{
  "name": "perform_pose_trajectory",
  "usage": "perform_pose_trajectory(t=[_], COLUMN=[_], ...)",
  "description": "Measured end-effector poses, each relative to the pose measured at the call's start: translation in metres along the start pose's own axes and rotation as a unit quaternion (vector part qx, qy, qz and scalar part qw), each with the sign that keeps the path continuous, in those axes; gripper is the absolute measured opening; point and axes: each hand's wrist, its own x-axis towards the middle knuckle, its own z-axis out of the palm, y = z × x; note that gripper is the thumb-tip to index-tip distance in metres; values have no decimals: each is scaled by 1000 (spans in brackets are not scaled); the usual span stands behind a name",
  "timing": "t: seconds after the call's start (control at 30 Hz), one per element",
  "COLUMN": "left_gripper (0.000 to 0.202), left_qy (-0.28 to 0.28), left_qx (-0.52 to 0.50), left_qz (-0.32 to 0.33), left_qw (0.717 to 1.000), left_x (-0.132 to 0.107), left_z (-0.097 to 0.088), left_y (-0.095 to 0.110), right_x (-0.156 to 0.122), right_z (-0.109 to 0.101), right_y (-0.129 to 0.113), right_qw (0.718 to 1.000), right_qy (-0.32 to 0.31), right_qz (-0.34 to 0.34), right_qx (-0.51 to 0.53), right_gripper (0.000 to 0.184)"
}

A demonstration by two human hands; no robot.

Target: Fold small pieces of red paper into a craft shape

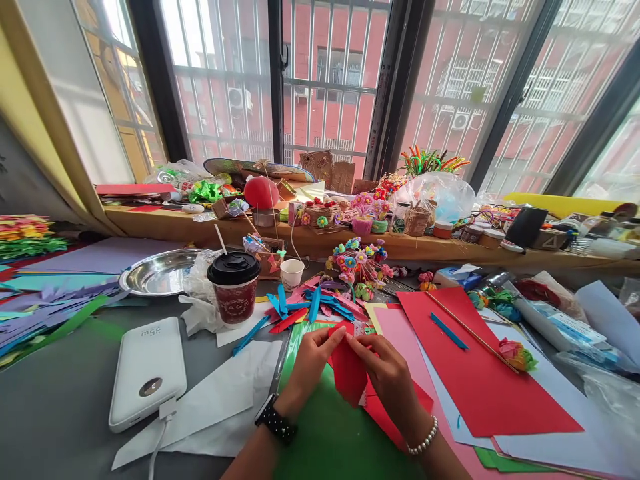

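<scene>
My left hand and my right hand both pinch a small folded piece of red paper just above a green sheet on the grey table. The fingertips of the two hands meet at the paper's top edge. A black watch is on my left wrist and a bead bracelet on my right. More red paper lies under my right hand.
A large red sheet with a blue strip and a thin wooden stick lies at right. A white power bank, a lidded paper cup, a metal dish, coloured paper strips and paper flowers surround the spot.
</scene>
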Motion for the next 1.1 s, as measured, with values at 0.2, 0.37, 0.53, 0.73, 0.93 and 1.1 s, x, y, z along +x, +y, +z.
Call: perform_pose_trajectory(t=[0.2, 0.37, 0.53, 0.73, 0.93, 1.1], left_gripper=[31, 31, 31, 31, 25, 47], left_qy=[0, 6, -8, -33, -56, -67], left_qx=[-1, 23, 51, 33, -32, -86], left_qz=[-4, 10, 36, 15, -40, -79], left_qw=[1000, 1000, 998, 999, 997, 991], left_x=[2, 1, -2, -1, 0, 2], left_z=[-2, -3, -3, -1, -1, -2], left_y=[1, -1, 2, 5, 1, 0], right_x=[5, 12, 12, 12, 11, 11], right_z=[-4, -9, -5, -6, -6, -6], right_y=[1, -3, 0, 0, 0, 1], right_qw=[985, 926, 877, 818, 797, 798], right_qy=[-6, -4, -39, -65, -45, -36], right_qz=[109, 290, 365, 401, 419, 432], right_qx=[136, 242, 309, 406, 433, 419], right_gripper=[27, 26, 34, 35, 33, 34])
